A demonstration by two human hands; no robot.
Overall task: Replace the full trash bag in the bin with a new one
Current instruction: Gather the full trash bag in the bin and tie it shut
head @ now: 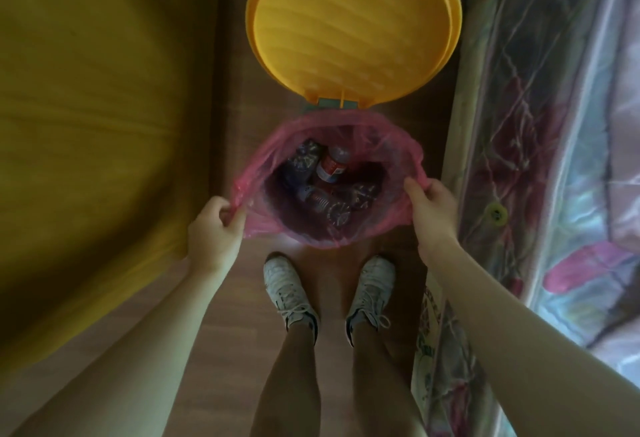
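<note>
Left hand (214,228), right hand (429,208) — both pinching pink trash bag (391,145) rim

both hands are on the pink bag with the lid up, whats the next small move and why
Probably lift both hands straight up to draw the pink bag out of the bin. The left hand and right hand each pinch the bag's edge on opposite sides, the yellow lid stands open above, and the plastic bottles lie loose inside, so an even pull should keep them from spilling.
</note>
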